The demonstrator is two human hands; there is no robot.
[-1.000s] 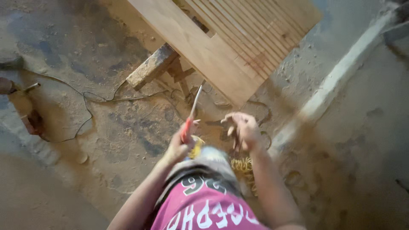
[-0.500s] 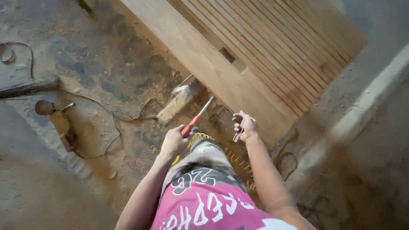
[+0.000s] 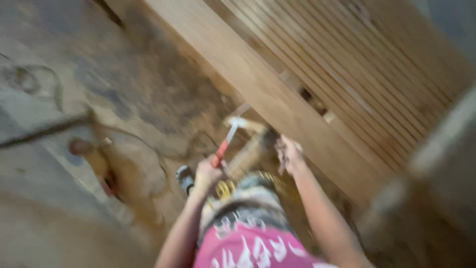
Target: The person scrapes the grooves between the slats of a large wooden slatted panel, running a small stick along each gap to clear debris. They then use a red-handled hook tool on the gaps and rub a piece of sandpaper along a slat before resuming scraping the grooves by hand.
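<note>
My left hand [image 3: 207, 174] is closed around the red handle of a screwdriver [image 3: 225, 142] whose metal shaft points up and away from me. My right hand [image 3: 288, 155] is held just right of it, fingers curled; the blur hides whether anything small is in it. Both hands hover above a short wooden block [image 3: 248, 149] lying on the dusty floor. Right beyond the hands lies a large slatted wooden door panel [image 3: 317, 84], running diagonally. My pink shirt and patterned shorts fill the bottom centre. The whole view is blurred by motion.
A power tool [image 3: 101, 171] with a cable [image 3: 163, 149] snaking from it lies on the floor to the left. My shoe [image 3: 185, 178] shows beside my left hand. A pale beam or ledge [image 3: 436, 149] crosses the right side. Sawdust covers the concrete floor.
The view has swung and moved closer to the door panel. My hands have stayed together in front of me, the screwdriver still in the left.
</note>
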